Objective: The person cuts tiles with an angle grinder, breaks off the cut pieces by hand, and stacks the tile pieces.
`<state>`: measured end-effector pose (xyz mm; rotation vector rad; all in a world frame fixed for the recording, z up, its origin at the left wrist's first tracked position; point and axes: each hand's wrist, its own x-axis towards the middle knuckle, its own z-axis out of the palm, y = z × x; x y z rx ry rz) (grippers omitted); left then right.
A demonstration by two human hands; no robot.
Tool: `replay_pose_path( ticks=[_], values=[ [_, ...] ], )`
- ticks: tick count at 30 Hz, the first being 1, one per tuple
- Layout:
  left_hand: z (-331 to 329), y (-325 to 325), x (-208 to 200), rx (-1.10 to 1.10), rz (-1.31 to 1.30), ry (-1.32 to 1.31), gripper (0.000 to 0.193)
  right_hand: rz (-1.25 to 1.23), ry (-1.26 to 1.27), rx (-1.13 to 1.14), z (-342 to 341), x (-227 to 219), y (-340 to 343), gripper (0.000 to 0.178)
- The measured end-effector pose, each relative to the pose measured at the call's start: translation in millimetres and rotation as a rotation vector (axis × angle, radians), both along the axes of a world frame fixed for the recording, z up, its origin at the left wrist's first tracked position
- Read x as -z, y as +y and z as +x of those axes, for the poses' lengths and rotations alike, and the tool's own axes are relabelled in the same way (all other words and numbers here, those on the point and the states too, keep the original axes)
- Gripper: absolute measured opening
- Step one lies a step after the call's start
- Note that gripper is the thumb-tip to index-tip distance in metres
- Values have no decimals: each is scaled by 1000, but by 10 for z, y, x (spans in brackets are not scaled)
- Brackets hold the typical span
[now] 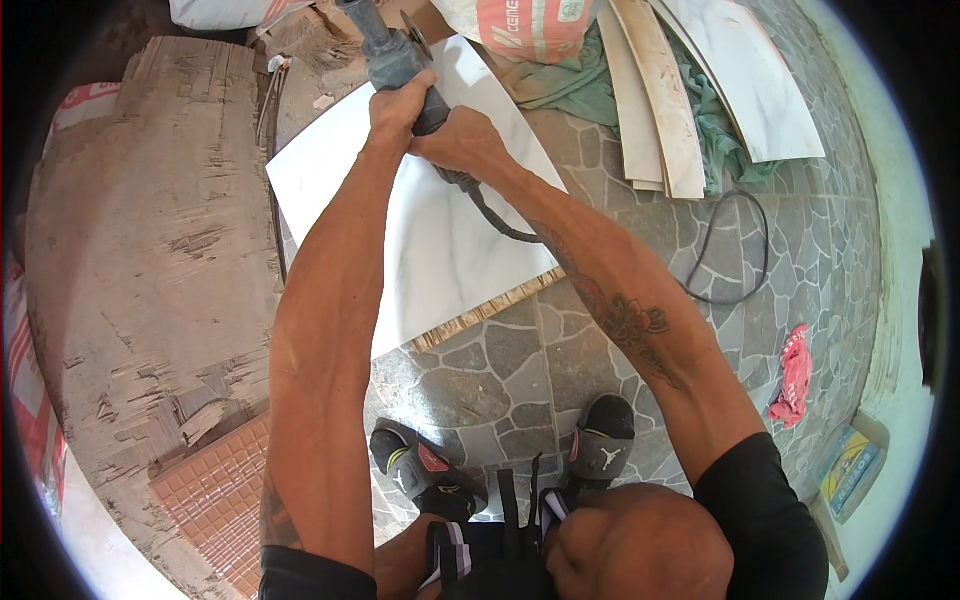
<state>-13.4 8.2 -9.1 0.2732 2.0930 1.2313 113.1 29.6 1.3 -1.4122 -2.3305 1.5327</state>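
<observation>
At the bottom of the frame, a bare knee [640, 545] and two dark grey sandals [605, 455] worn over black socks show against a stone-patterned floor [465, 385]. Above them, across the middle, lies a white tile [450, 260] with a smooth, shiny face and faint grey veins; a brown, ridged strip [490, 308] shows along its lower right edge. A black cord [497, 222] leaves the tail of a grinder [397, 65] and passes under the right forearm. The grinder, dark grey and dusty, is at the upper centre of the frame, over the top end of the tile, its long body slanting toward the upper left, a thin disc at the right of its head. Both arms stretch up the picture and converge on it. The right hand [465, 140] is bent inward, fingers curled round the rear of the body; the left hand [402, 106] grasps it farther forward. Beyond stands a red and white bag [530, 30]
</observation>
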Motion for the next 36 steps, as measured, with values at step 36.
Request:
replay_pose_path(
  ticks=[36],
  values=[
    [249,-148,16,-46,9,-20,66,-54,-23,-13,258,-41,-129,68]
  ],
)
